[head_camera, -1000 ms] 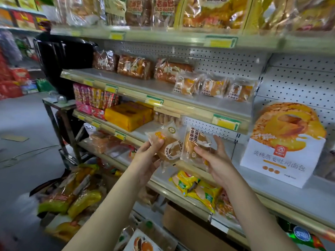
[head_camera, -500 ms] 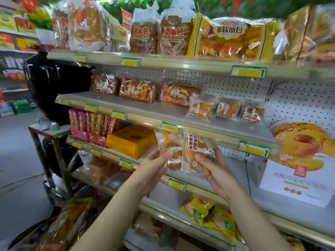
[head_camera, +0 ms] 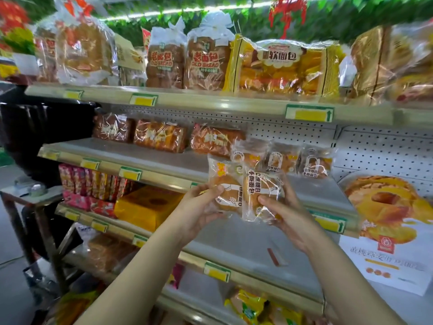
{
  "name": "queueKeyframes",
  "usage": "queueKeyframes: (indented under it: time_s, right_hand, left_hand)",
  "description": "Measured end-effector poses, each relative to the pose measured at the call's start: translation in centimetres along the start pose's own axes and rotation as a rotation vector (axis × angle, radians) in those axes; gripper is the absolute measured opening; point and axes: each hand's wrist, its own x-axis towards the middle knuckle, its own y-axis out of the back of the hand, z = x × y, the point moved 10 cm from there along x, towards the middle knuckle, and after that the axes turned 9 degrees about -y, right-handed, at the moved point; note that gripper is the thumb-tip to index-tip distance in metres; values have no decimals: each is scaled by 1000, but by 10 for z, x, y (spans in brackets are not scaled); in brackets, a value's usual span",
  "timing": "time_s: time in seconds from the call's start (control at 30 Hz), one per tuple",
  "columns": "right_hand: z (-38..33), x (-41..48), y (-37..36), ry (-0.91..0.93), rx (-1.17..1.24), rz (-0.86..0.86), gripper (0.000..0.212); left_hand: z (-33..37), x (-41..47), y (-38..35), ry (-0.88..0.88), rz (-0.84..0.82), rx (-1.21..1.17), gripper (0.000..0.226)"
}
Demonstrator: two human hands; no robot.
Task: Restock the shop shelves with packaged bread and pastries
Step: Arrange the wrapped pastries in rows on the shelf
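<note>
Left packet [head_camera: 226,188]: a small bun in clear film, held at centre frame in front of the middle shelf [head_camera: 145,158] by the left hand [head_camera: 196,209].
Right packet [head_camera: 262,193]: the same product, touching the first, held by the right hand [head_camera: 288,216].
Fingers [head_camera: 291,192]: both sets grasping, with the thumb on the front of the packet and the rest behind.
Handling: probably light and soft. The film looks slick and crinkly, and the bun would squash, so hold it flat-sided and loosely, or by the seam.
Middle shelf: three matching packets [head_camera: 283,158] stand just behind, with darker loaves [head_camera: 159,138] to their left.
Top shelf [head_camera: 210,103]: large bagged loaves.
Lower shelf [head_camera: 246,245]: a yellow box [head_camera: 145,207] and red packs [head_camera: 79,184] at left, and a printed carton [head_camera: 386,254] at right.
</note>
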Motion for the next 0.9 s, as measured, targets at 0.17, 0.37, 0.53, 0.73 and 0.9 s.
queueKeyframes:
  time_s: [0.17, 0.37, 0.53, 0.73, 0.9]
  right_hand:
    - [-21, 18, 26, 34, -3, 35, 99]
    - [-38, 23, 57, 42, 51, 117, 61]
    - [-49, 25, 78, 43, -46, 167, 46]
    - [-64, 29, 112, 107, -135, 395, 58]
    - [-64, 41, 128, 119, -178, 523, 75]
  left_hand:
    - [-1, 24, -21, -54, 29, 66, 56]
    - [-7, 41, -31, -76, 80, 90, 40]
    - [-3, 50, -32, -125, 101, 113, 38]
    - [7, 74, -24, -158, 171, 89, 32]
    - [7, 100, -2, -145, 243, 113, 41]
